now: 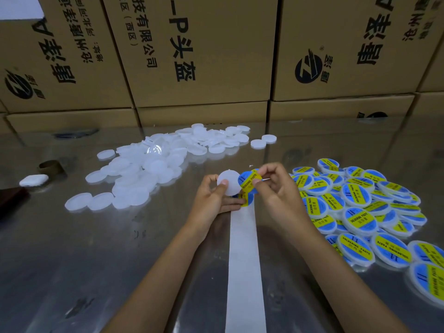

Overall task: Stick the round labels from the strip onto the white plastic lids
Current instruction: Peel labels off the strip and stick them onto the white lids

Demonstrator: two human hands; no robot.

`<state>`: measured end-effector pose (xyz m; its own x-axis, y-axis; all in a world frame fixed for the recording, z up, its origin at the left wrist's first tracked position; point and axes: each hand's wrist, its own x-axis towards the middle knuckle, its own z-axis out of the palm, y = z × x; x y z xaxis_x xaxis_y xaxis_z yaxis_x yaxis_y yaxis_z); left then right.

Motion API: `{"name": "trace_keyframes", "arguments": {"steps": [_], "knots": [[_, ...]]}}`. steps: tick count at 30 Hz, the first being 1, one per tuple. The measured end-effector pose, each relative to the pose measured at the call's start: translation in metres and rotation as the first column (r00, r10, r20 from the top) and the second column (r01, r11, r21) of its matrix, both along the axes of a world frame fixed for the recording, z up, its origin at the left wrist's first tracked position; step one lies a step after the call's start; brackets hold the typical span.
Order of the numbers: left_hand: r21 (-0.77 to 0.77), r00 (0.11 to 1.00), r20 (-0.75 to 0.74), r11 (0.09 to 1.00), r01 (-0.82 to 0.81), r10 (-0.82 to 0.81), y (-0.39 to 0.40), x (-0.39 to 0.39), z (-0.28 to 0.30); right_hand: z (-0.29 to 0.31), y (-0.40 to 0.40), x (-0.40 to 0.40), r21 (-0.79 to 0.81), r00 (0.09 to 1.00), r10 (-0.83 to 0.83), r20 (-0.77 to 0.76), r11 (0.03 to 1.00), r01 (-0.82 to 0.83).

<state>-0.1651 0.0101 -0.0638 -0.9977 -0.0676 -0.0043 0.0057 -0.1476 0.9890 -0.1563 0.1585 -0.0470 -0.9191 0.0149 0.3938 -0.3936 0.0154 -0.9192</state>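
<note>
Left hand [211, 198] pinches a plain round white plastic lid [228, 183], thumb on top. Right hand [274, 186], grip pinched on a round blue-and-yellow label [248, 180], apparently half peeled from the white backing strip [243, 255], just beside the lid above the steel bench [96, 248].

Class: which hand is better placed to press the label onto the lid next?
Right. The right hand already pinches the label beside the white lid, which the left hand is busy holding.

Cardboard boxes [197, 51] stand stacked behind the shiny table [72, 248]; a cardboard ring [51, 167] and white case [33, 180] sit at left.
</note>
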Motion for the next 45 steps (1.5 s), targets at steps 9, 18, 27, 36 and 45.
{"name": "trace_keyframes", "arguments": {"steps": [9,18,27,36,45], "knots": [[0.265,0.991,0.0,0.955,0.132,-0.136,0.0,0.006,0.01,-0.002,0.001,-0.006,-0.127,0.993,0.03,0.115,0.992,-0.016],[0.361,0.971,0.032,0.909,0.209,-0.236,0.007,0.006,0.013,-0.008,-0.001,-0.006,0.074,0.999,-0.038,0.002,0.997,0.038],[0.318,0.97,0.01,0.92,0.228,-0.244,0.011,0.011,0.016,-0.009,-0.003,-0.004,0.195,0.985,-0.142,-0.096,0.968,0.158],[0.463,0.966,0.019,0.858,0.221,-0.259,0.007,0.012,0.02,-0.012,0.004,-0.005,0.334,0.937,-0.267,-0.227,0.882,0.332],[0.432,0.924,-0.002,0.833,0.345,-0.382,0.012,0.017,0.021,-0.012,0.005,-0.008,0.283,0.887,-0.317,-0.337,0.864,0.416]]}}
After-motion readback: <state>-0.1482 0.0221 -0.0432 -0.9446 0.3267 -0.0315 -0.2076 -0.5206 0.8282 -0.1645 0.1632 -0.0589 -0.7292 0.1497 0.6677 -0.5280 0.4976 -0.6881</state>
